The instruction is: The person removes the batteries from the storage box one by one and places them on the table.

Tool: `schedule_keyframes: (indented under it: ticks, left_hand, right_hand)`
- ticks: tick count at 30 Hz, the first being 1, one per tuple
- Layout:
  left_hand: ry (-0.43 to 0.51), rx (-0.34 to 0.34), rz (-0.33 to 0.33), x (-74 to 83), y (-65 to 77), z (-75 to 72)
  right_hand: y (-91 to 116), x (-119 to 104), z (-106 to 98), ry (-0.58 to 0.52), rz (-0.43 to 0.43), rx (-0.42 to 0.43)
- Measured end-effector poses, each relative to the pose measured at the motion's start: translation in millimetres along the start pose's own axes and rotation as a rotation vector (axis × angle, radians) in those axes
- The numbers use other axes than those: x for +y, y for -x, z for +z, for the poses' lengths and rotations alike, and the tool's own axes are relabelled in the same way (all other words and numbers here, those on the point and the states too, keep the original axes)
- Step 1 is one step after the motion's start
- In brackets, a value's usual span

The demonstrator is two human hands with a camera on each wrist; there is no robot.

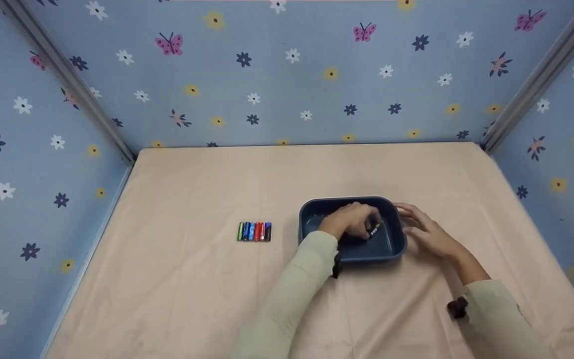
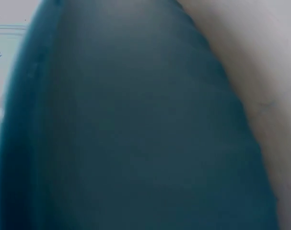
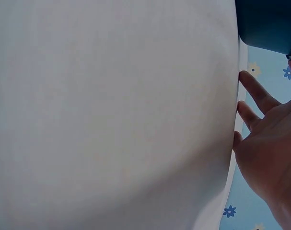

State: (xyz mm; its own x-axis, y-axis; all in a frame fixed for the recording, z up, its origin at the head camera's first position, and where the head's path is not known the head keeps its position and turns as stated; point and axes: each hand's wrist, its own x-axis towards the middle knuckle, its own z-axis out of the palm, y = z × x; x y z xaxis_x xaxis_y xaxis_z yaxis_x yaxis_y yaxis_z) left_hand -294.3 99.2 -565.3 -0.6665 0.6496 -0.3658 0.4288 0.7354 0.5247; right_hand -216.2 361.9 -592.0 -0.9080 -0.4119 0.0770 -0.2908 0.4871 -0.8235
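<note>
A dark blue rectangular bin [image 1: 352, 259] stands on the cloth-covered table, right of the middle. Reaching inside it, my left hand [image 1: 354, 219] pinches a dark battery [image 1: 374, 230] near the bin's right end. My right hand [image 1: 429, 233] has its fingers spread against the outside of the bin's right wall. In the right wrist view that hand [image 3: 274, 129] shows extended fingers beside the bin [image 3: 267, 24]. Only blurred bin wall [image 2: 150, 120] and a strip of skin fill the left wrist view. Left of the bin lies a row of several batteries [image 1: 254, 232], side by side.
A beige cloth [image 1: 192, 294] with light creases covers the table. Blue panels with flowers and butterflies [image 1: 307, 75] enclose its back and sides. Grey metal posts [image 1: 541, 75] stand at the back corners.
</note>
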Motion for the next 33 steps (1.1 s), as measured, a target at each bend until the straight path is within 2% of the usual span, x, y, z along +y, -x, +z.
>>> schedule_keyframes:
  ticks: [5, 10, 14, 16, 21, 25, 33]
  left_hand:
    - [-0.005, 0.023, -0.009, -0.8, -0.4, 2.2]
    - [-0.021, 0.042, 0.019, 0.2, 4.5, 0.4]
    - [-0.014, 0.038, 0.053, -0.4, 8.1, -2.2]
    - [-0.017, 0.033, 0.045, -3.0, 3.6, 0.2]
    - [-0.018, 0.006, 0.044, -5.0, 4.0, -2.8]
    - [-0.005, -0.004, 0.071, -2.9, 16.2, -14.5]
    - [-0.02, 0.044, 0.169, -3.8, 33.7, -27.8]
  right_hand:
    - [0.2, 0.7, 0.0, -0.01, -0.001, -0.002]
    - [0.1, 1.6, -0.2, -0.012, -0.016, 0.001]
    - [-0.9, 2.5, 0.1, -0.028, -0.014, -0.006]
    - [-1.3, 2.9, 0.3, -0.031, -0.021, -0.006]
    - [-1.9, 2.0, 0.5, -0.029, -0.028, -0.004]
    - [-2.9, 2.0, 0.1, -0.038, -0.029, -0.004]
    - [-1.7, 3.2, 0.8, -0.027, -0.029, 0.003]
